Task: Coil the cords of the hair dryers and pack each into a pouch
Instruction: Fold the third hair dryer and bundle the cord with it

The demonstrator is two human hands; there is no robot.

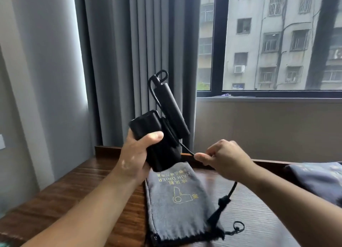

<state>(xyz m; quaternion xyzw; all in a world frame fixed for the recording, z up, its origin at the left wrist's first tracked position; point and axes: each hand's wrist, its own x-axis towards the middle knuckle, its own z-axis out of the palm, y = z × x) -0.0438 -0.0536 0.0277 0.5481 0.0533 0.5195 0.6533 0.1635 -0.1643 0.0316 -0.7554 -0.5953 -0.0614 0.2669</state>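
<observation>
My left hand (136, 154) grips the barrel of a black hair dryer (157, 135), held upside down above the table with its folded handle pointing up toward the curtain. Its black cord (187, 149) is wound around the body and runs taut to my right hand (220, 157), which pinches it. The cord's loose end (232, 190) hangs below that hand. A grey pouch (177, 202) with a gold dryer drawing and "HAIR DRIER" lettering lies flat on the table under the dryer, its black drawstring and tassel (220, 208) trailing to the right.
The wooden table (77, 187) has a raised back edge. A second grey fabric pouch (318, 178) lies at the right edge. Grey curtains (138, 52) and a window (277, 43) stand behind the table.
</observation>
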